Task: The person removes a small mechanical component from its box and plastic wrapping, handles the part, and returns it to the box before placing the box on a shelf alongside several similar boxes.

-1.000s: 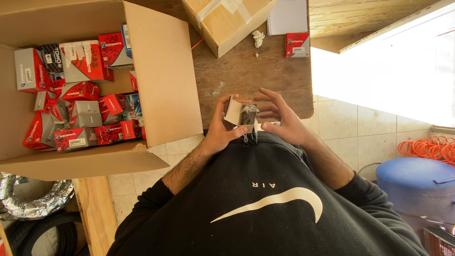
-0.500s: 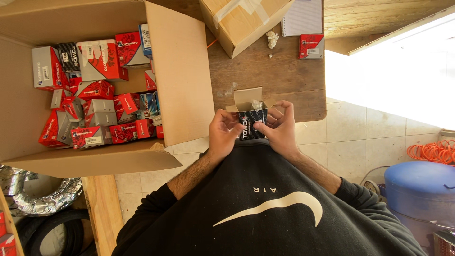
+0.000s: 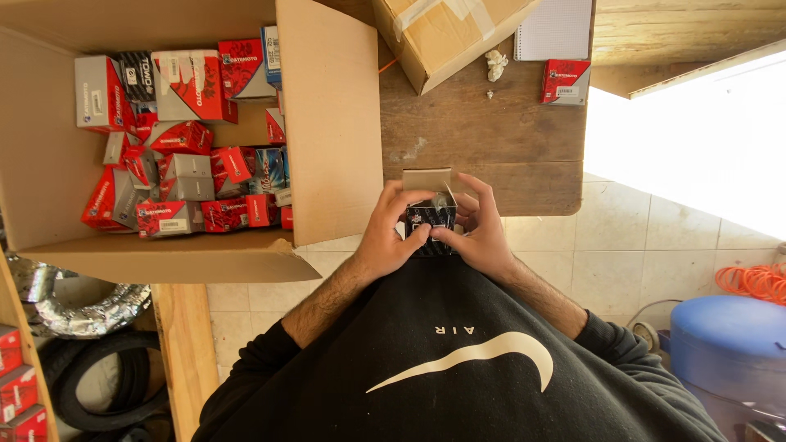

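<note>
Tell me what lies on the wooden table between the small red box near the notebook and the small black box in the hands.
In the head view, only bare wooden tabletop lies between the small red box and the small black box.

Red and grey small boxes fill the open carton.

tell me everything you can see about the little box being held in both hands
The small box is dark cardboard with pale print. Its plain brown top flap stands open, pointing away from the person. The left hand and right hand grip its sides at the wooden table edge. A greyish item shows inside, unclear.
</note>
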